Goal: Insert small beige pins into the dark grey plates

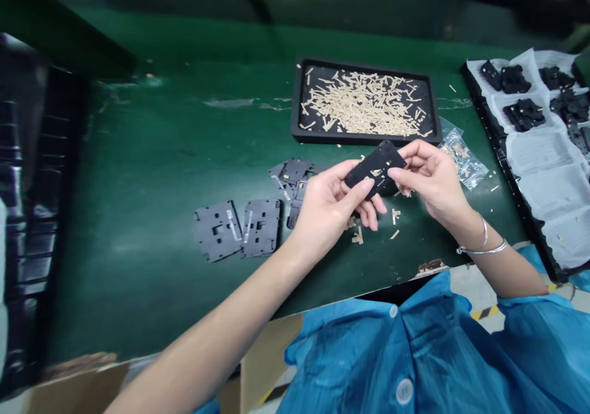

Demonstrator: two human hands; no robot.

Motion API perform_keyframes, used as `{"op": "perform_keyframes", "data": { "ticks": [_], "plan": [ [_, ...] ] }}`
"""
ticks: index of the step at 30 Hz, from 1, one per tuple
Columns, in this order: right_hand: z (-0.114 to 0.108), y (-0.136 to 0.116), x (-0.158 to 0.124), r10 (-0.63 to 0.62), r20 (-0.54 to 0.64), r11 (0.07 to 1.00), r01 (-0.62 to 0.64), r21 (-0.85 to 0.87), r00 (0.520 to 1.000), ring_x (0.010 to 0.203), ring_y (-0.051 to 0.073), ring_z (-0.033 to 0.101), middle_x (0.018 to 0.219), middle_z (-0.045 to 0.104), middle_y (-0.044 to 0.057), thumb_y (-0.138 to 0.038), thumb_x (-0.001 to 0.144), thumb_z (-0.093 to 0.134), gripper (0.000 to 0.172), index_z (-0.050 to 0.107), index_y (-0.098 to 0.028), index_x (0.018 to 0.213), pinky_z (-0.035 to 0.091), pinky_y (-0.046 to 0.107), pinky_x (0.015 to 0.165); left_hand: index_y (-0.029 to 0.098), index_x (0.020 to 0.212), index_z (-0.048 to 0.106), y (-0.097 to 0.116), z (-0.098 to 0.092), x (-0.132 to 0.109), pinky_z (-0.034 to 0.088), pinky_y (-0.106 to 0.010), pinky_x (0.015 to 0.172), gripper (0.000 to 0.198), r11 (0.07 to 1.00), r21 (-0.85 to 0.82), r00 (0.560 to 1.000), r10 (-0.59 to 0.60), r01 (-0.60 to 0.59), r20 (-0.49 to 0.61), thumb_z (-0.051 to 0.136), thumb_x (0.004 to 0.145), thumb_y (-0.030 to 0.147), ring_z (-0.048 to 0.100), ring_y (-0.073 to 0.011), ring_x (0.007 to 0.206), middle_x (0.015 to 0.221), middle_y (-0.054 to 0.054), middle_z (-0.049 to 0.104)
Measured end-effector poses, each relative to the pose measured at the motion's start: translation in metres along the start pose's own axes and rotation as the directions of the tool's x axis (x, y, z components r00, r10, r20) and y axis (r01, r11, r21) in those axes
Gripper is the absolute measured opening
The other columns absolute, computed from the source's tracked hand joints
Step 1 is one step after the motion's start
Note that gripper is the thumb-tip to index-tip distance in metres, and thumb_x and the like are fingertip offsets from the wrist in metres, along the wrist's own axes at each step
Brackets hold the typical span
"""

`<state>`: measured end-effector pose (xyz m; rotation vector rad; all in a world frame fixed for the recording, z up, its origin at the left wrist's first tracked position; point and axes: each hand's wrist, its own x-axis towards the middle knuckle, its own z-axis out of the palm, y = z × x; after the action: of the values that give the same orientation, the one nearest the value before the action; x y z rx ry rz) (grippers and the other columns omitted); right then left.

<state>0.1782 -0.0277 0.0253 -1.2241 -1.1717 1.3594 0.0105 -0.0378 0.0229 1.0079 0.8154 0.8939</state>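
Observation:
A flat black plastic plate (375, 167) with small cut-outs is held tilted above the table. My left hand (329, 202) grips its left and lower edge, thumb on the face and fingers underneath. At its right side my right hand (431, 177) is closed, thumb on the plate's face and fingers curled by the edge; whether a small piece is pinched there, I cannot tell. Several similar black plates lie left of my hands, among them one plate (262, 228) with a clear strip. Small beige strips (358, 236) are scattered on the table below my hands.
A black tray (295, 116) heaped with beige strips stands behind my hands. Beside it lies a clear plastic bag (466, 162) with more pieces. At the right, a compartment tray (530, 150) with white lining holds black parts. Dark trays (39, 217) stand along the left edge of the green table (152, 174).

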Motion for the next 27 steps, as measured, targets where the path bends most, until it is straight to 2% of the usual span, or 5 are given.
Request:
{"op": "perform_keyframes", "data": {
  "ticks": [8, 13, 16, 21, 27],
  "plan": [
    [-0.006, -0.009, -0.004, -0.131, -0.099, 0.991, 0.127, -0.044, 0.986, 0.04, 0.007, 0.047, 0.049, 0.058, -0.006, -0.042, 0.067, 0.081, 0.03, 0.062, -0.019, 0.071, 0.037, 0.02, 0.039, 0.016, 0.119, 0.05, 0.004, -0.001, -0.003, 0.047, -0.021, 0.043, 0.046, 0.993, 0.121, 1.0, 0.018, -0.017, -0.008, 0.065, 0.083, 0.039, 0.059, -0.0119, 0.046, 0.065, 0.001, 0.066],
    [-0.028, -0.029, 0.05, -0.502, -0.261, 0.831, 0.376, -0.41, 0.825, 0.055, 0.011, 0.057, 0.067, 0.069, 0.0, -0.028, 0.079, 0.07, 0.008, 0.071, -0.02, 0.083, 0.047, 0.026, 0.053, 0.019, 0.13, 0.042, 0.002, -0.007, 0.0, 0.043, -0.02, 0.043, 0.055, 0.984, 0.171, 0.986, 0.081, -0.056, -0.142, 0.062, 0.083, 0.04, 0.057, -0.0108, 0.056, 0.08, -0.001, 0.062],
    [-0.043, -0.035, 0.102, -0.637, -0.242, 0.644, 0.333, -0.689, 0.732, 0.076, 0.017, 0.066, 0.086, 0.073, 0.004, -0.024, 0.086, 0.061, 0.018, 0.072, -0.021, 0.1, 0.052, 0.033, 0.075, 0.018, 0.129, 0.042, 0.001, -0.011, 0.004, 0.042, -0.02, 0.046, 0.051, 0.975, 0.213, 0.986, 0.095, -0.064, -0.14, 0.059, 0.085, 0.037, 0.055, -0.0107, 0.057, 0.08, -0.001, 0.06],
    [-0.058, -0.025, 0.132, -0.48, -0.309, 0.496, -0.037, -0.867, 0.821, 0.085, 0.024, 0.068, 0.09, 0.075, 0.009, -0.021, 0.081, 0.064, 0.03, 0.071, -0.014, 0.11, 0.051, 0.04, 0.083, 0.018, 0.127, 0.044, 0.001, -0.018, 0.008, 0.041, -0.022, 0.047, 0.045, 0.958, 0.274, 0.978, 0.128, -0.079, -0.164, 0.055, 0.086, 0.035, 0.054, -0.0106, 0.057, 0.078, 0.0, 0.059],
    [-0.065, -0.019, 0.078, -0.509, -0.233, 0.581, 0.131, -0.804, 0.828, 0.079, 0.019, 0.068, 0.081, 0.075, 0.006, -0.024, 0.085, 0.057, 0.019, 0.074, -0.016, 0.083, 0.05, 0.033, 0.076, 0.017, 0.115, 0.052, -0.001, -0.018, 0.009, 0.042, -0.023, 0.047, 0.034, 0.953, 0.272, 0.97, 0.182, -0.133, -0.162, 0.055, 0.084, 0.031, 0.054, -0.0107, 0.055, 0.074, -0.001, 0.06]
  ]
}}
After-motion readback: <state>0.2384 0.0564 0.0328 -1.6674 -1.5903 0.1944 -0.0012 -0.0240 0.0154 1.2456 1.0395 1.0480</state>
